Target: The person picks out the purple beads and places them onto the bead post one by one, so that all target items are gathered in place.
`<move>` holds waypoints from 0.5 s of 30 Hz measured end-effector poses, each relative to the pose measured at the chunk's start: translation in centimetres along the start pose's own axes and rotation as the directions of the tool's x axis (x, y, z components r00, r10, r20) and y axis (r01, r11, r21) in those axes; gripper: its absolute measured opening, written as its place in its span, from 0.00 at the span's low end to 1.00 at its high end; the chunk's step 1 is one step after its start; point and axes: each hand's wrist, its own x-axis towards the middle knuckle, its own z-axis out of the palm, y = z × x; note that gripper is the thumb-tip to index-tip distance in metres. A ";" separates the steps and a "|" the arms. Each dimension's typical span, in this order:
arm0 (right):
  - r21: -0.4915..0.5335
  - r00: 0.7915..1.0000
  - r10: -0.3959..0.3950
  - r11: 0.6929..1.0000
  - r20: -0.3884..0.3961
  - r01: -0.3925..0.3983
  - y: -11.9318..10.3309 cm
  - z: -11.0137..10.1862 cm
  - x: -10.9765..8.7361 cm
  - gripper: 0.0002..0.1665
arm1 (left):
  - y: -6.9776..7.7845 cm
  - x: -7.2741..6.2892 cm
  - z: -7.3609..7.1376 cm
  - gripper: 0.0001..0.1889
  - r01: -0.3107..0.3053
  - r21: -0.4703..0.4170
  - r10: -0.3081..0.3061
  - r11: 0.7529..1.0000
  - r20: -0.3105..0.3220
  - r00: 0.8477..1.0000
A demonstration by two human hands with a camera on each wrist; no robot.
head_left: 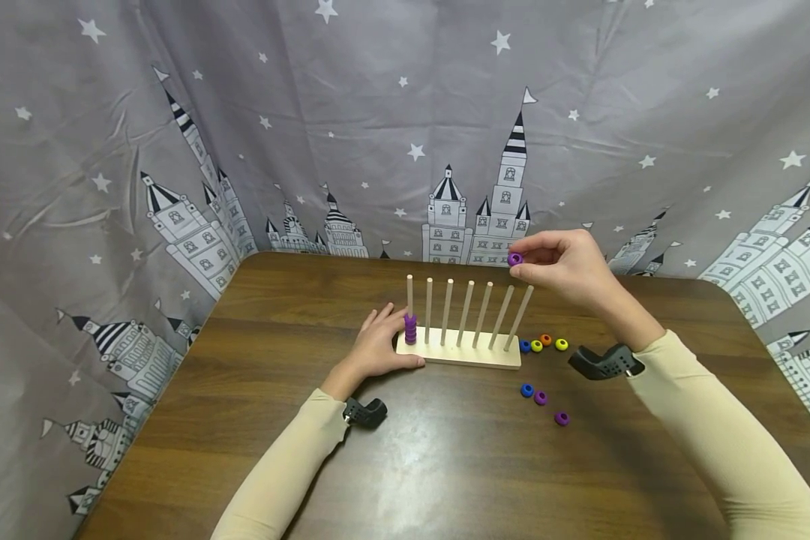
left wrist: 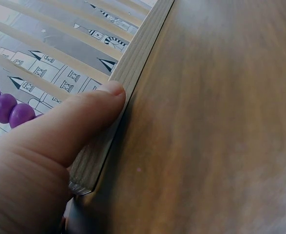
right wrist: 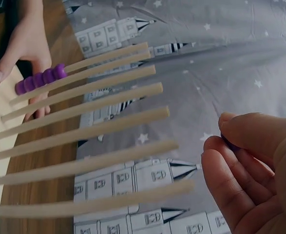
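While I stand here, I see that the right hand (head_left: 567,266) pinches one purple bead (head_left: 515,259) between its thumb and fingertips, with only a small gap between them, just as wide as this bead. The bead is in the air, apart from the pegs (head_left: 466,312) and, as the head view shows it, above the right end of the rack (head_left: 469,355). The left hand (head_left: 378,349) is at the left end of the rack; its fingers are spread wide and rather straight, and its thumb rests against the near edge of the wood.

The rack has seven upright pegs in one row, and on the leftmost peg sits a stack of purple beads (head_left: 410,330), close to the left fingers. To the right of the rack, on the table (head_left: 466,465), lie a blue bead (head_left: 525,346), two yellow ones and an orange bead (head_left: 545,340). Nearer lie another blue one and two purple ones. Behind the table hangs a grey cloth (head_left: 371,112) with castles and stars.
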 end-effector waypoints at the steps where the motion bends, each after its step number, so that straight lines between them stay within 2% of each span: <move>1: 0.005 1.000 -0.005 1.000 0.005 0.005 -0.1 0.2 0.2 0.16 | 0.0 0.0 0.0 0.46 -0.001 0.001 0.001 1.000 0.001 1.000; 11: 0.039 0.998 -0.022 0.999 0.052 0.020 -1.5 2.2 2.5 0.16 | 0.1 -0.1 -0.1 0.46 -0.001 -0.005 0.001 1.000 -0.003 1.000; 15: 0.045 0.997 -0.052 0.998 0.058 0.049 -2.1 3.1 3.3 0.15 | 0.1 -0.1 -0.1 0.46 -0.005 -0.008 0.005 1.000 -0.008 1.000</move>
